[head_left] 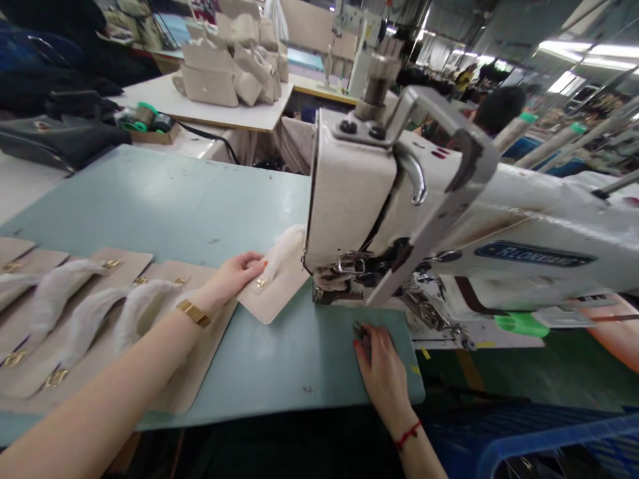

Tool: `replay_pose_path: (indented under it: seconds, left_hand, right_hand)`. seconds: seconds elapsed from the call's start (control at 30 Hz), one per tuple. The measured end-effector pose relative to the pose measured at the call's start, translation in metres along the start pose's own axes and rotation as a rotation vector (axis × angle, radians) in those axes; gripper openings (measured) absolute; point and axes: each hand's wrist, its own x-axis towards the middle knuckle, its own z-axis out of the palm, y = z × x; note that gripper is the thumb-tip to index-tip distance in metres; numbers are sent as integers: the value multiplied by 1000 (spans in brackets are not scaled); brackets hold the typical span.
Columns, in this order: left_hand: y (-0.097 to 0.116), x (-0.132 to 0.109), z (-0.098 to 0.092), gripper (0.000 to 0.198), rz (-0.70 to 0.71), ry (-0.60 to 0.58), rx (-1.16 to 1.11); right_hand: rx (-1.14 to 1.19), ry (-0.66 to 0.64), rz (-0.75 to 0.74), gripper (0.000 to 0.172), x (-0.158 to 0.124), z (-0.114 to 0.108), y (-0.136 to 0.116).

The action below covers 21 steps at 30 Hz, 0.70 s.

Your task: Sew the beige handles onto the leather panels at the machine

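Observation:
My left hand (238, 278) pinches the left edge of a beige panel (273, 293) with a gold clasp and a white-wrapped strap. The far side of that panel reaches the head of a sewing machine (349, 193). Low on the blue-green table (279, 372), my right hand (382, 366) is closed around small metal snips (360, 331), their tips pointing forward. Several beige panels (200, 372) with gold clasps and wrapped straps overlap at the left, under and beside my left forearm.
Behind the table, a white table (164, 100) bears a pile of beige bags (210, 83). A black bag (54, 140) and a box of thread spools (150, 123) are at the back left. A blue crate (549, 436) stands at the lower right.

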Motion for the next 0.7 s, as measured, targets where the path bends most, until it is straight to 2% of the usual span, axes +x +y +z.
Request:
replay_pose_path:
  seconds: [0.07,0.13,0.23,0.3,0.4,0.47,0.53,0.6,0.7]
  left_hand:
    - [13,-4,-4,45,128,110,83]
    - [26,-18,-15,47,262,200,171]
    - [34,-59,-42,31,411,292,379]
    - [26,-92,-60,25,432,371,487]
    - [-1,-131,-74,34,311,439,470]
    - [-20,-141,-72,40,167,434,288]
    - [-32,-144,-64,33,23,397,-17]
    - [-36,-145,-53,20,-57,351,-275]
    - [-31,-157,-32,16,-97,316,-467]
  right_hand:
    - [-87,27,-56,32,8,-1,3]
    - [-156,57,-100,34,15,2,10]
    - [-238,106,-130,36,25,10,21]
    - [-301,145,-142,37,29,15,25]
    - [-350,221,-156,38,30,20,19]
    - [-294,247,-177,39,24,23,6]
    - [-181,217,-227,36,12,25,-13]
    - [-42,145,-301,33,-4,28,-32]
    - [218,45,-374,29,-30,30,-58]
